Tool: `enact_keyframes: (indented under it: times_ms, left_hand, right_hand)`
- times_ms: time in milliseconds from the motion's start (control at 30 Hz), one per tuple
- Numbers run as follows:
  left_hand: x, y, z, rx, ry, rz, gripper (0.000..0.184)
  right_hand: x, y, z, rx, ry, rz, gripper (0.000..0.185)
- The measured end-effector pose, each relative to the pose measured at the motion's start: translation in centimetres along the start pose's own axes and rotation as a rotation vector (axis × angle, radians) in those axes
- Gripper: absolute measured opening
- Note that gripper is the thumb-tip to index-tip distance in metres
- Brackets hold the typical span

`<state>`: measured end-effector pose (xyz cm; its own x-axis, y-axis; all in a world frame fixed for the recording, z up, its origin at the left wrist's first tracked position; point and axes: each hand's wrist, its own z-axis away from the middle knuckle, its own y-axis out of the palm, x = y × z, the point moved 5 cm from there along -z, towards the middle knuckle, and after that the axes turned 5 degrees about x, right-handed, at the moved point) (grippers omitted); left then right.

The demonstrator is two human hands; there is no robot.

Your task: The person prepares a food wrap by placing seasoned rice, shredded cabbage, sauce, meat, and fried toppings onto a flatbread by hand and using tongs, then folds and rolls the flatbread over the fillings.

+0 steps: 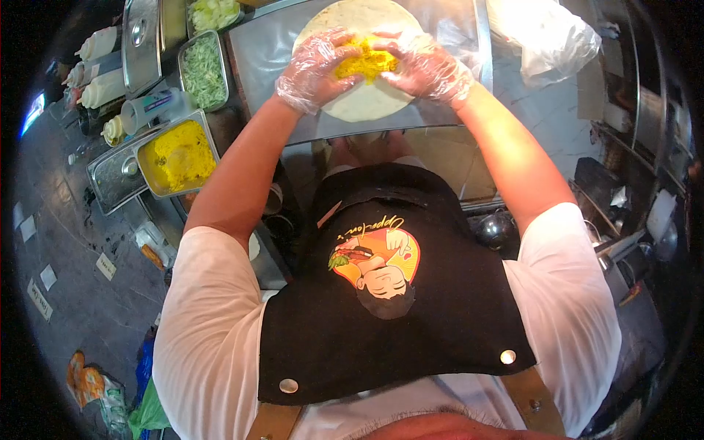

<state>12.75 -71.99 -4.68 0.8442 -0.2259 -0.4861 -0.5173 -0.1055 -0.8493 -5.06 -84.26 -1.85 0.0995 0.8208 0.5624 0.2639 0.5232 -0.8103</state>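
Observation:
A round flatbread (359,106) lies on the metal worktop (260,55). Yellow filling (369,60) forms a mound in its middle. Both hands wear clear plastic gloves. My left hand (315,67) is at the left side of the mound, its fingers curved and apart, fingertips touching the filling's edge. From the right, my right hand (429,67) cups the other side, with thumb and fingers apart. Neither hand lifts anything. The flatbread lies flat beneath both palms.
Left of the worktop stand a metal tray of yellow filling (178,156), a tray of shredded greens (204,72) and squeeze bottles (103,89). A white plastic bag (546,37) sits at the upper right. A metal bowl (496,229) is lower right.

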Motion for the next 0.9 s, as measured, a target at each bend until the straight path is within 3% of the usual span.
enact_keyframes:
  times_ms: [33, 167, 333, 367, 433, 467, 500, 533, 567, 633, 900]
  left_hand:
    - [-0.3, 0.0, -0.3, 0.021, 0.010, 0.034, 0.049]
    - [-0.9, 0.2, -1.0, 0.064, 0.063, 0.095, 0.053]
    - [-0.6, 2.0, 0.6, -0.033, 0.126, 0.086, 0.057]
    - [0.0, 2.2, 0.8, -0.052, 0.173, 0.052, 0.056]
    - [0.6, 4.1, 1.7, -0.209, 0.286, -0.007, 0.047]
    - [0.2, 3.4, 2.0, -0.252, 0.278, -0.006, 0.040]
    - [0.0, 2.7, 2.2, -0.267, 0.265, 0.006, 0.034]
    - [-0.5, 2.3, 2.8, -0.292, 0.280, 0.005, 0.027]
    - [-1.3, 2.0, 2.1, -0.177, 0.156, 0.019, 0.017]
    - [-2.1, 1.9, 1.6, 0.005, 0.119, -0.040, 0.020]
    - [-2.4, 2.0, 0.6, -0.022, 0.142, 0.068, 0.027]
  right_hand:
    - [0.4, 0.5, -0.3, 0.120, 0.040, -0.012, 0.051]
    - [-0.8, 2.6, 0.0, 0.182, -0.009, 0.002, 0.056]
    - [-0.8, 2.3, 1.5, 0.168, 0.045, -0.044, 0.050]
    - [-0.8, 2.5, 1.1, 0.149, 0.030, -0.029, 0.049]
    - [0.7, 1.2, 1.2, -0.190, -0.095, 0.056, 0.044]
    - [2.3, -1.1, 0.4, -0.235, -0.141, 0.023, 0.041]
    - [1.9, -1.0, 0.8, -0.196, -0.014, -0.059, 0.041]
    - [2.4, -0.2, 1.8, -0.252, 0.103, 0.049, 0.035]
    - [1.7, 2.0, 3.1, -0.216, 0.207, 0.169, 0.027]
    - [1.9, 2.5, 3.7, -0.188, 0.398, 0.078, 0.022]
    - [1.4, 4.2, 2.2, -0.199, 0.452, 0.006, 0.023]
